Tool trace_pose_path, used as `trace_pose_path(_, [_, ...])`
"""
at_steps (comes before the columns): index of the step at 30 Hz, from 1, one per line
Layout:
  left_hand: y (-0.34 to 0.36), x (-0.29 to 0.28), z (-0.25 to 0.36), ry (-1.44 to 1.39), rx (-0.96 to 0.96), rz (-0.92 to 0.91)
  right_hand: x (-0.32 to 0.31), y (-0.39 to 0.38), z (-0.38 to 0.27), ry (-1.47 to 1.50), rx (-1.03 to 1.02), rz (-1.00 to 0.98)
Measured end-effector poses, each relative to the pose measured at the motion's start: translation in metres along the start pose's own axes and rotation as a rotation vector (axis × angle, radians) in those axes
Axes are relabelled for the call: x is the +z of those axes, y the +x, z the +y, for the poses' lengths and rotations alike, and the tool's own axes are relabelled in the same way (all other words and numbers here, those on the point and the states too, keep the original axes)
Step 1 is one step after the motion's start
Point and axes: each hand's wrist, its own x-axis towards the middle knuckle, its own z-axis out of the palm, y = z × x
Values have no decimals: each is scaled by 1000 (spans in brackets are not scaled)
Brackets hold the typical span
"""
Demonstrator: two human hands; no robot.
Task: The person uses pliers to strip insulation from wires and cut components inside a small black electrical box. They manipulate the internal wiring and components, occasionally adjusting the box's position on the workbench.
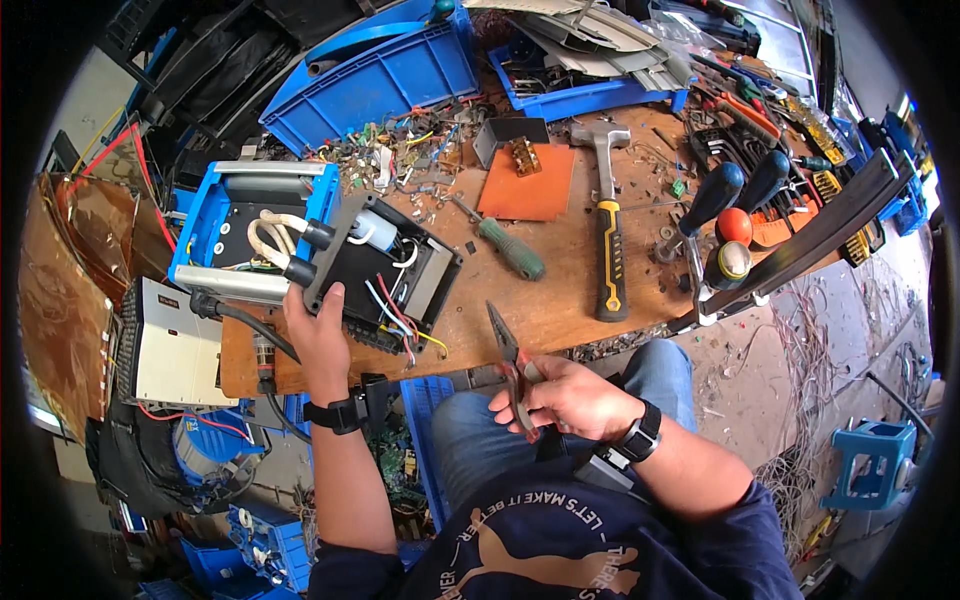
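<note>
Left hand (320, 335) grips black housing (434, 290); right hand (585, 398) holds long-nose pliers (507, 335), clear of it. Probably positioning step; next calls for bringing pliers to loose wires (395, 312).

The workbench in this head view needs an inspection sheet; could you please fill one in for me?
Surface: wooden workbench, strewn with small debris toward its far side.
Job's things: blue-framed casing, open; black housing with loose coloured wires; pliers.
Clutter: scrap heap behind; hammer, green-handled screwdriver and orange sheet lying on the bench.
Hands: left hand holds the black housing's near-left edge; right hand holds the pliers.
Cables: pale leads at the casing; dark cable near the bench's left end; tangled wires on the floor.
Surroundings: blue crate at the far side; blue stool at right.
</note>
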Motion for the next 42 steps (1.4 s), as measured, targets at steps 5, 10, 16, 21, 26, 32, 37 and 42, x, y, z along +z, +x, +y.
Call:
trace_pose_path(5, [-6,-4,1,44,103,-122,-1,-2,-1,1,6,-4])
trace_pose_path(10, [8,-16,-10,-81,94,-225,-1,-5,1,7,11,-7])
trace_pose_path(16, [11,-17,-9,-213,37,-285,4,-8,-5,28,19,-28])
trace_pose_path(21, [14,-13,-5,-246,-57,-235,-7,-1,4,75,-8,-41])
trace_pose_path(26, [21,-15,-15,-283,-94,-251,-2,-7,1,54,-18,39])
trace_pose_path(32, [24,-13,-15,-257,-127,-214,-3,-9,0,-43,-44,35])
trace_pose_path(37, [32,-14,-17,-306,-136,-292,1,-13,-6,-122,-94,53])
trace_pose_path(42, [28,-12,-15,-305,-109,-270,-7,-14,-11,-53,-20,97])
